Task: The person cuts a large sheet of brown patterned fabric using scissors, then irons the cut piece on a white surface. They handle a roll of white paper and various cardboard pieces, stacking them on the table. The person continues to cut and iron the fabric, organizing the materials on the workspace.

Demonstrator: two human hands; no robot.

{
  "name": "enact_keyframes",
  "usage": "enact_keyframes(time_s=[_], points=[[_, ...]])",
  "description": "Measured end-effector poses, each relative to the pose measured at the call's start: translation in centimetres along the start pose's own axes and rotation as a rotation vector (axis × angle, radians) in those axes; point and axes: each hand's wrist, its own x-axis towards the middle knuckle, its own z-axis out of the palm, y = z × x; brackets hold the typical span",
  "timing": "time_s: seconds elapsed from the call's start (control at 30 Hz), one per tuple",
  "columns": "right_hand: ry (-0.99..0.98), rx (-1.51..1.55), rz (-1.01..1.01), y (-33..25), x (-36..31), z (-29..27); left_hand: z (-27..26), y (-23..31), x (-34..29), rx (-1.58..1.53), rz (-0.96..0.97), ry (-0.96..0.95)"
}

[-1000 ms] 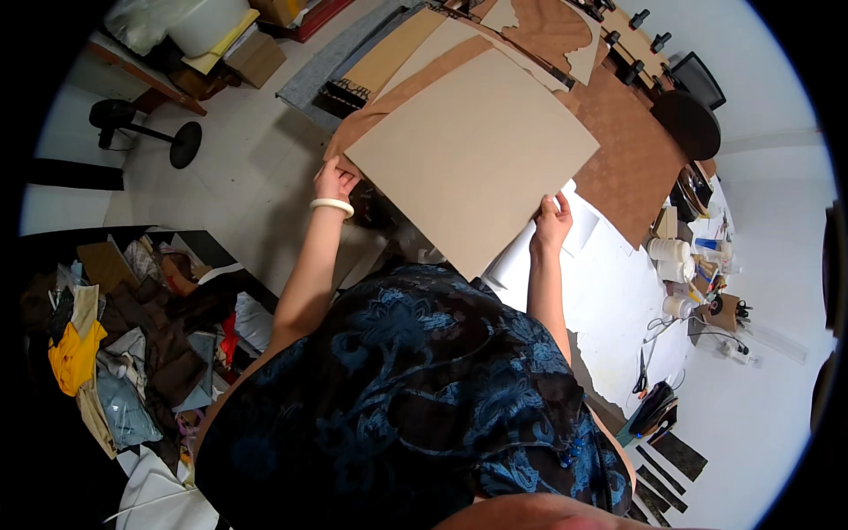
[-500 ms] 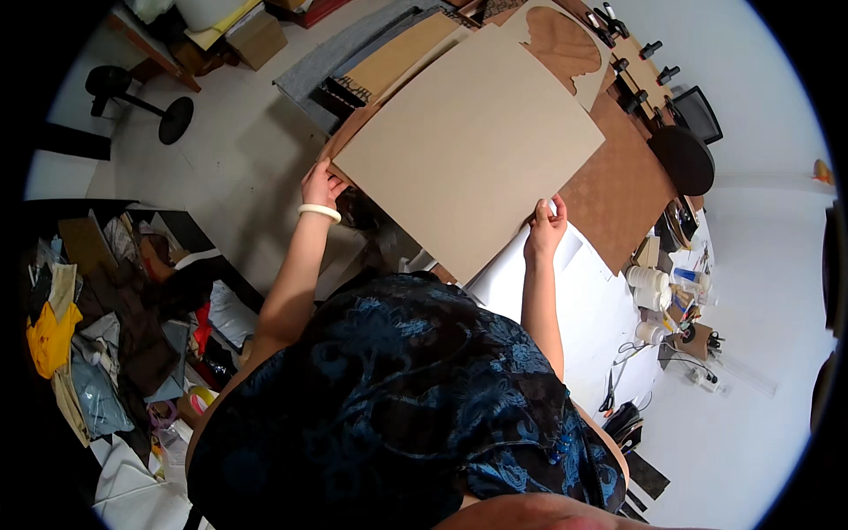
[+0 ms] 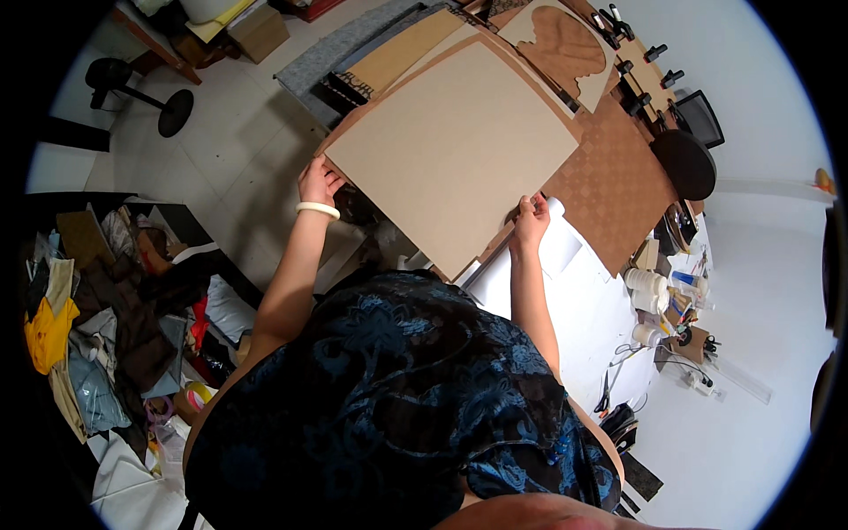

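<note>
Holding the big beige board (image 3: 455, 159) out in front of us, we have its near corner pointing toward our body and a brown layer (image 3: 346, 129) showing along its far-left edge. To the right of the board spreads a white surface (image 3: 592, 327), with a brown patterned sheet (image 3: 618, 181) farther off. Beyond the board lies a smaller pale sheet (image 3: 523, 25) with a ragged-edged opening. Rolled white paper (image 3: 495, 276) runs just beside the board's lower right edge. Our right hand (image 3: 530, 219) has thumb and fingers pinched together on that edge. Our left hand (image 3: 318, 182) is at the board's left corner, fingers curled; we cannot tell whether they clamp it or only support it. A cream bangle (image 3: 318, 209) circles our left wrist.
</note>
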Motion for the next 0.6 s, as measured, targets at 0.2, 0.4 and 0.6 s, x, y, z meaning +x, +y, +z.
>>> enact_keyframes(time_s=[0.2,0.4,0.6], points=[[-0.005,-0.287,0.01,-2.9,1.8,-0.1,1.8,1.0,-2.4,0.111,0.047,-0.071],[-0.109,-0.092,0.054,-5.0,2.9,0.5,1.6,-0.4,-2.0,0.173,0.065,-0.019],[-0.077,-0.186,0.053,-2.3,4.6,-0.4,2.0,-0.2,-1.8,0.109,0.043,-0.033]])
